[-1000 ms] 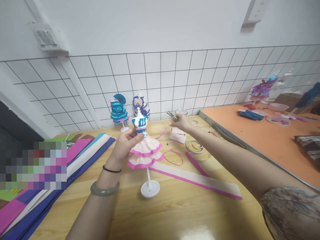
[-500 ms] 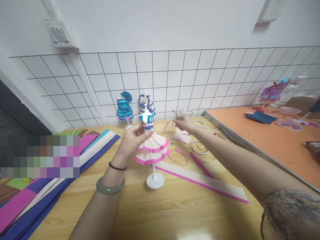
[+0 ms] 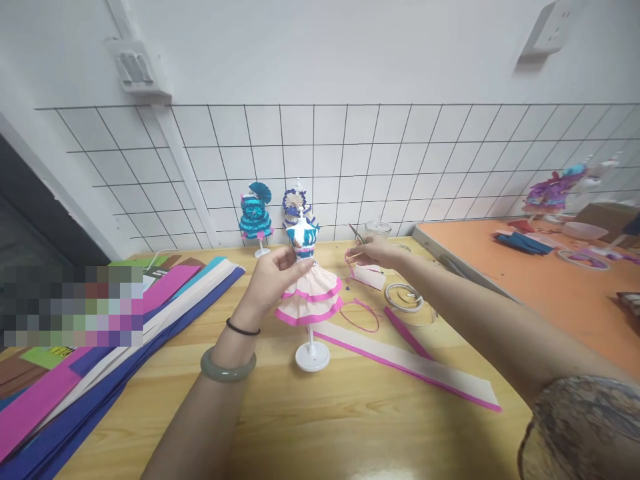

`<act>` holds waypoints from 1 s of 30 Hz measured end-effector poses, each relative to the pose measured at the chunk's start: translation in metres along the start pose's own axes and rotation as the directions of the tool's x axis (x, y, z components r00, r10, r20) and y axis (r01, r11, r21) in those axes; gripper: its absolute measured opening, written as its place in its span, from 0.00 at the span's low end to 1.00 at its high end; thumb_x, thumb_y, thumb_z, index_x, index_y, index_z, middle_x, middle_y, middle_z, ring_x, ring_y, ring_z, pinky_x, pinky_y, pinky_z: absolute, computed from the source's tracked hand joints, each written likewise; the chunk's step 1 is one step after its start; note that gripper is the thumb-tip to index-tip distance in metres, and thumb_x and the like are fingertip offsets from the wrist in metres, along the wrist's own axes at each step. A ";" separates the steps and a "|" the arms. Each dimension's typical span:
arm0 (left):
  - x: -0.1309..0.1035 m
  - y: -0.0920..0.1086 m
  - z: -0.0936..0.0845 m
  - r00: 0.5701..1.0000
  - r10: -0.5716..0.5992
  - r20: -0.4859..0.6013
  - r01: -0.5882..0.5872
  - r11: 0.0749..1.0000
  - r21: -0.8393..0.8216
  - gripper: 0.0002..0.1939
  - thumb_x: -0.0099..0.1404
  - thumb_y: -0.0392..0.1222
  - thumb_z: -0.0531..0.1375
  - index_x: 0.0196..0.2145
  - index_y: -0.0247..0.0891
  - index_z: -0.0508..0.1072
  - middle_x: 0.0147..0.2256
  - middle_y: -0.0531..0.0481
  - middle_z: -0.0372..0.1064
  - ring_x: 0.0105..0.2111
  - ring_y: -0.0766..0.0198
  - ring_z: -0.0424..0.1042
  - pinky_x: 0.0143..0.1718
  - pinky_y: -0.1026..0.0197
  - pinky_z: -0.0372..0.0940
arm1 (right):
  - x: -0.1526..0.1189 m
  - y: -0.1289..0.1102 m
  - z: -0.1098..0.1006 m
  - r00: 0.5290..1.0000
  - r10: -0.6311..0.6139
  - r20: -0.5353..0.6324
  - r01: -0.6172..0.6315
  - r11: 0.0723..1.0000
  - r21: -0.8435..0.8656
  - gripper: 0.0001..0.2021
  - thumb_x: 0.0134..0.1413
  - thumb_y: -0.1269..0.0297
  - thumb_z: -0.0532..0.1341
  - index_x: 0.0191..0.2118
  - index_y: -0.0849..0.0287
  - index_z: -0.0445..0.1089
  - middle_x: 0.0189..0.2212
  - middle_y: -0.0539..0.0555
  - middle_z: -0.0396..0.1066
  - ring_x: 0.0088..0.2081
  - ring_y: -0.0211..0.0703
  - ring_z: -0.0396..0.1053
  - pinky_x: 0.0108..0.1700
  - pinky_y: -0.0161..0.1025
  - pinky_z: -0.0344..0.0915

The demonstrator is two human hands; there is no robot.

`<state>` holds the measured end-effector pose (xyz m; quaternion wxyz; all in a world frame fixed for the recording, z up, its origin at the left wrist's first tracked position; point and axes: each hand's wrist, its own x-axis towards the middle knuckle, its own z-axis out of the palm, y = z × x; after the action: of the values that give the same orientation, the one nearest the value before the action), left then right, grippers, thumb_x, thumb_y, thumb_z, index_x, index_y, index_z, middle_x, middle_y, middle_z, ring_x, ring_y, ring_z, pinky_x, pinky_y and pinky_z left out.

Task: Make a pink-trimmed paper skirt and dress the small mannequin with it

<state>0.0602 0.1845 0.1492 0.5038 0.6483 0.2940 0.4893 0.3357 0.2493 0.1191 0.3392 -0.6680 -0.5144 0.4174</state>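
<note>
A small white dress form (image 3: 313,287) on a round base stands at the centre, in a blue bodice and a tiered cream skirt with pink edges. My left hand (image 3: 277,277) is closed round its waist from the left. Farther back, my right hand (image 3: 373,250) has its fingers pinched on a thin pointed tool (image 3: 356,233), and a thin pink strip hangs by the fingertips. Just below that hand lies a small cream and pink paper piece (image 3: 369,277). A long cream strip with a pink edge (image 3: 425,367) lies to the right of the base.
Two dressed forms stand at the back, one teal (image 3: 255,217), one purple and cream (image 3: 294,200). Coloured paper strips (image 3: 165,317) lie at left. Rolls of wire or tape (image 3: 403,298) and a clear cup (image 3: 378,229) are at right, beside a raised orange table (image 3: 550,293).
The view has shifted slightly left, so things appear farther right. My right hand has turned a little and sits with the tool just above the small paper piece. My left hand keeps its hold.
</note>
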 end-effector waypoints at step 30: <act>-0.002 -0.002 0.002 0.999 0.050 -0.004 -0.050 0.995 0.085 0.14 0.51 0.48 0.66 0.28 0.34 0.71 0.24 0.54 0.61 0.25 0.70 0.59 0.26 0.65 0.54 | -0.006 -0.014 0.014 0.978 -0.148 -0.150 0.123 0.979 -0.159 0.15 0.47 0.66 0.67 0.27 0.57 0.57 0.20 0.50 0.70 0.17 0.32 0.64 0.15 0.28 0.49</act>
<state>0.0620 0.1824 0.1465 0.4626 0.6748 0.2997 0.4907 0.3171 0.2475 0.1269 0.3564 -0.6863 -0.5595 0.2983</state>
